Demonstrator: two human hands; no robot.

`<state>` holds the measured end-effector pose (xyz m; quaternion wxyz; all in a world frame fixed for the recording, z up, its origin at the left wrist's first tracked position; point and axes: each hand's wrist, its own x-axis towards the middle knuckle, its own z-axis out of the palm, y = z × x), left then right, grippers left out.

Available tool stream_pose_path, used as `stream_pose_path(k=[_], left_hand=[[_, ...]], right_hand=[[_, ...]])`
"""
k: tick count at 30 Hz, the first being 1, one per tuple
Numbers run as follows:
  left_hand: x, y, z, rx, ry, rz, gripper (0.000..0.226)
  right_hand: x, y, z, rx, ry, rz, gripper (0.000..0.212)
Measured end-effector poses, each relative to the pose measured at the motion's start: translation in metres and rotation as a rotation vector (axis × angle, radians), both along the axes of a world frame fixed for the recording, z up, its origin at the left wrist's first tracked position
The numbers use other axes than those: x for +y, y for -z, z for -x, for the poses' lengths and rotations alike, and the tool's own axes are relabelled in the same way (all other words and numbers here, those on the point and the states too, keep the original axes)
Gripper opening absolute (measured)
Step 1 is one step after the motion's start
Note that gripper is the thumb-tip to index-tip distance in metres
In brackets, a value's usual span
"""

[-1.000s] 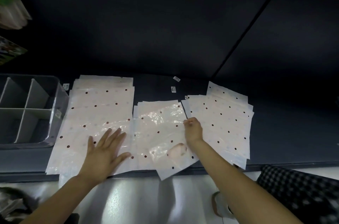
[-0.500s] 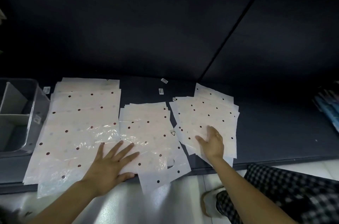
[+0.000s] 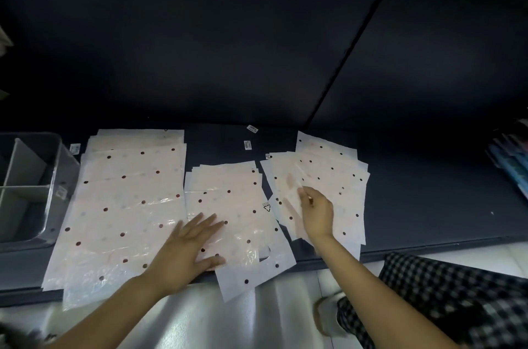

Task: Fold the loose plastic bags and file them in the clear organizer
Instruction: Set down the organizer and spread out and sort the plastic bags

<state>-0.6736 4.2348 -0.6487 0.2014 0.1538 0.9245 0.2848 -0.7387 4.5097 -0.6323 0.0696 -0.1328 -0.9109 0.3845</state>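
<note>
Plastic bags, polka-dotted, in three flat stacks on a dark shelf: left stack, largest; middle stack, its lowest sheet overhanging the shelf's front edge; right stack, fanned and askew. None yet folded.

Left hand: flat, fingers spread, pressing the near part of the middle stack; nothing grasped.

Right hand: over the right stack, fingertips at a top sheet; motion blur hides whether the grip has closed on it, so it cannot be told.

Clear organizer: at the shelf's left end, just beside the left stack, white dividers upright, visible compartments seemingly unfilled.

Handling note: lift one sheet only, by a corner, since thin film clings. The flat palm should pin the stack beneath. Crease on the shelf, pressing air out.

Adjacent: small labels on the shelf; checked fabric at lower right.
</note>
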Motion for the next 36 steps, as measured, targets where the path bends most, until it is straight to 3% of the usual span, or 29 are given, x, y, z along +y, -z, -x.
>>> stream_pose_path(k=[3,5,10,13,16,18,21,23,25,27,32,34,36], left_hand=[[0.021,-0.017,0.004,-0.213,-0.292,-0.469,0.085],[0.030,-0.023,0.005,-0.347,-0.403,-0.684,0.085],[0.037,-0.025,0.003,-0.359,-0.400,-0.814,0.075],[0.033,-0.035,0.008,-0.437,-0.428,-0.961,0.079],[0.027,-0.047,0.015,-0.563,-0.359,-1.008,0.085],[0.022,-0.051,0.021,-0.544,-0.349,-0.965,0.084],[0.012,-0.062,0.030,-0.626,-0.325,-0.864,0.061],[0.001,-0.068,0.035,-0.751,-0.237,-0.819,0.045],[-0.008,-0.072,0.040,-0.805,-0.196,-0.760,0.039],[-0.015,-0.071,0.045,-0.702,-0.253,-0.715,0.038],[-0.030,-0.046,0.059,0.053,-0.690,-0.386,0.049],[-0.032,-0.034,0.057,0.239,-0.597,-0.215,0.052],[-0.020,-0.024,0.048,0.286,-0.336,-0.146,0.050]], right_hand=[[-0.039,-0.015,-0.005,0.027,-0.260,-0.014,0.026],[-0.063,-0.018,-0.015,0.015,-0.384,-0.008,0.026],[-0.109,-0.030,-0.033,-0.202,-0.265,0.414,0.025],[-0.110,-0.040,-0.027,-0.242,-0.382,0.477,0.039],[-0.101,-0.047,-0.018,-0.319,-0.498,0.651,0.042],[-0.094,-0.052,-0.011,-0.332,-0.519,0.712,0.041],[-0.079,-0.055,0.001,-0.263,-0.492,0.470,0.049],[-0.068,-0.056,0.008,-0.322,-0.541,0.382,0.056],[-0.061,-0.051,0.010,-0.435,-0.617,0.393,0.041],[-0.063,-0.038,0.011,-0.454,-0.559,0.413,0.039],[-0.079,0.004,0.015,-0.355,-0.169,0.379,0.035],[-0.081,0.017,0.020,-0.361,-0.115,0.357,0.023],[-0.080,0.026,0.024,-0.363,-0.068,0.286,0.023]])
